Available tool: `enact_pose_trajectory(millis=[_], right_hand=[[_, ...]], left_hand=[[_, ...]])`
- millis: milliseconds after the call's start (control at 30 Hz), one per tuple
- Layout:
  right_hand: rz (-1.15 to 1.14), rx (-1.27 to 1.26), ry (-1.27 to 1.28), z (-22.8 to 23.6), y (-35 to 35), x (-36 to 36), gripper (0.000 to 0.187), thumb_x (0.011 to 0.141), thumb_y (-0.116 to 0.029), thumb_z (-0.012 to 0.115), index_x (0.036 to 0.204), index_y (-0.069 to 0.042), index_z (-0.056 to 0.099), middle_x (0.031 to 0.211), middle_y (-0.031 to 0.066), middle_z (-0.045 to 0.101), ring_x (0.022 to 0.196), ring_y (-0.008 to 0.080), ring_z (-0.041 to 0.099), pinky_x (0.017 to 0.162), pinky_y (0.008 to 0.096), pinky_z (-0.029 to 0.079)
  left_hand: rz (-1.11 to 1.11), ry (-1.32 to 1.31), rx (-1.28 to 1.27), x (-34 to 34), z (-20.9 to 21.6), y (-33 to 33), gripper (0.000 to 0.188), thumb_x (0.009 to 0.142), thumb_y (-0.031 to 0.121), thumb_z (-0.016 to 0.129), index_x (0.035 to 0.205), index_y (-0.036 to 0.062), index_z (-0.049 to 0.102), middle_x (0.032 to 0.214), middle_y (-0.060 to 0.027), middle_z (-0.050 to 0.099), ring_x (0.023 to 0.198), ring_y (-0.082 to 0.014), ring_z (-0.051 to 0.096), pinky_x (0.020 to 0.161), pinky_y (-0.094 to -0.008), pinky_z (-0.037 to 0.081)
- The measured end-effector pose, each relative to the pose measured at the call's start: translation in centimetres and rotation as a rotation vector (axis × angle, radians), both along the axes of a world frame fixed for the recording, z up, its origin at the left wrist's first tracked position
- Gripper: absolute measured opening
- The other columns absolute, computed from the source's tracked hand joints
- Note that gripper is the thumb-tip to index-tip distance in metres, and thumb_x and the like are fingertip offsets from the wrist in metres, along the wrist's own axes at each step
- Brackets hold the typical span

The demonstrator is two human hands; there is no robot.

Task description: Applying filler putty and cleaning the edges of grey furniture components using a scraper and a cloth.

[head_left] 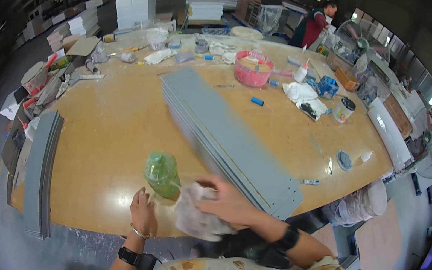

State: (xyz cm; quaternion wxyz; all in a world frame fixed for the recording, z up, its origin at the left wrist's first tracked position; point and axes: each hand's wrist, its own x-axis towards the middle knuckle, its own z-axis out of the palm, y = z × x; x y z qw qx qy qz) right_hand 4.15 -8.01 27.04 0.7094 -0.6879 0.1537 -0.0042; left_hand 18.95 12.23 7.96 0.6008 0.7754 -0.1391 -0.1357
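Watching remotely, I've got the right hand (226,201) pinching a crumpled, stained whitish cloth (198,220); my left hand (143,214) has fingers loosely curled, contact unclear. Just beyond those left fingers sits the translucent, rounded green bottle (162,176). Ahead of the right fingers, nearer that hand, the flat grey panel stack (227,131) slants lengthwise, far left to near right.

The right hand's fingers (213,181) hold a whitish cloth (199,216) beside a translucent green bottle (162,174).
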Motion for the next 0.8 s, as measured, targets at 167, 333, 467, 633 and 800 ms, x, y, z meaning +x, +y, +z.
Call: enact_pose_trajectory(millis=[167, 333, 467, 633, 800], right_hand=[[-0.112, -0.035, 0.114, 0.3, -7.3, -14.5, 0.032, 0.078, -0.011, 0.068, 0.106, -0.002, 0.058, 0.096, 0.0028, 0.061, 0.088, 0.0091, 0.054, 0.079, 0.0243, 0.045], [-0.932, 0.046, -0.024, 0.9, -9.0, -23.1, 0.022, 0.081, -0.009, 0.067, 0.100, -0.001, 0.060, 0.089, 0.0033, 0.063, 0.078, 0.0101, 0.059, 0.071, 0.0236, 0.049], [-1.116, -0.076, -0.014, -1.0, -7.5, -25.1, 0.023, 0.086, -0.010, 0.063, 0.106, 0.000, 0.061, 0.091, 0.0049, 0.064, 0.077, 0.0107, 0.061, 0.069, 0.0234, 0.050], [-1.008, -0.046, 0.004, -4.2, -5.4, -22.7, 0.021, 0.086, -0.008, 0.062, 0.105, 0.000, 0.062, 0.093, 0.0025, 0.064, 0.077, 0.0081, 0.059, 0.069, 0.0225, 0.049], [-0.436, -1.029, -0.351, -5.0, -6.8, -18.8, 0.029, 0.077, -0.003, 0.064, 0.106, -0.006, 0.062, 0.086, 0.0075, 0.063, 0.075, 0.0195, 0.061, 0.065, 0.0284, 0.050]], left_hand=[[-0.078, 0.195, -0.196, -4.4, 3.9, 0.1, 0.026, 0.094, 0.017, 0.050, 0.114, 0.0004, 0.054, 0.109, -0.0093, 0.056, 0.096, -0.0143, 0.055, 0.080, -0.0270, 0.047], [-0.579, -0.077, -0.243, -7.5, 7.5, -4.4, 0.015, 0.089, 0.003, 0.051, 0.101, 0.0000, 0.060, 0.095, -0.0084, 0.060, 0.089, -0.0147, 0.058, 0.079, -0.0290, 0.048], [-0.872, -0.470, -0.255, -9.7, 10.0, -9.4, 0.018, 0.079, -0.003, 0.057, 0.096, -0.0011, 0.062, 0.096, -0.0158, 0.062, 0.093, -0.0300, 0.060, 0.084, -0.0354, 0.046], [-0.860, -0.897, -0.244, -11.0, 10.6, -15.3, 0.039, 0.078, 0.002, 0.055, 0.117, 0.0008, 0.054, 0.119, -0.0192, 0.054, 0.121, -0.0370, 0.044, 0.100, -0.0437, 0.036], [-0.714, -1.036, -0.043, -10.3, 9.0, -18.8, 0.037, 0.088, 0.022, 0.050, 0.120, 0.0046, 0.053, 0.126, -0.0133, 0.051, 0.124, -0.0337, 0.041, 0.105, -0.0468, 0.026]])
